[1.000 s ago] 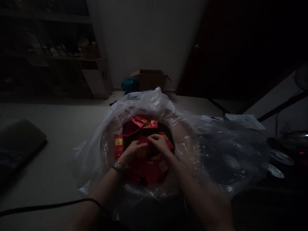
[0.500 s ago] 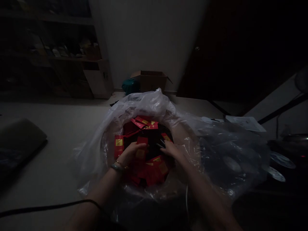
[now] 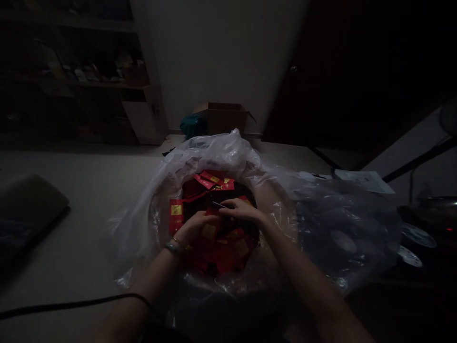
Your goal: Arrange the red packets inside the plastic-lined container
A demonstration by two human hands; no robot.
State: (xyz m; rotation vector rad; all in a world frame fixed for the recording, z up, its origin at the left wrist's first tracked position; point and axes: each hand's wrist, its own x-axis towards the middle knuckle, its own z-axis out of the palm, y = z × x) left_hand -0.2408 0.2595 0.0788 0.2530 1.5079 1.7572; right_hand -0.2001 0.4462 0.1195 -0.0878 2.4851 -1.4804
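Observation:
My left hand (image 3: 195, 226) is closed on a red packet (image 3: 209, 231) with a gold label, held upright over the middle of a bag-lined round container. My right hand (image 3: 241, 209) grips what look like small scissors (image 3: 218, 205), whose thin shiny blades lie across the packet's top edge. Its fingers hide the handles. Around both hands, several more red packets (image 3: 176, 215) lie on dark loose material (image 3: 237, 194), too dim to identify. The clear plastic bag (image 3: 228, 145) spreads over the container's rim.
More clear plastic (image 3: 342, 233) spreads to the right, near a paper sheet (image 3: 364, 181) and patterned dishes (image 3: 417, 236). An open cardboard box (image 3: 226, 119) and a teal bag (image 3: 193, 126) stand by the wall. A black cable (image 3: 89, 301) crosses at lower left.
My right hand has moved left and slightly up, from beside the right-hand packets to the top of the held packet. The blades, apart before, now look together. My left hand stays in place.

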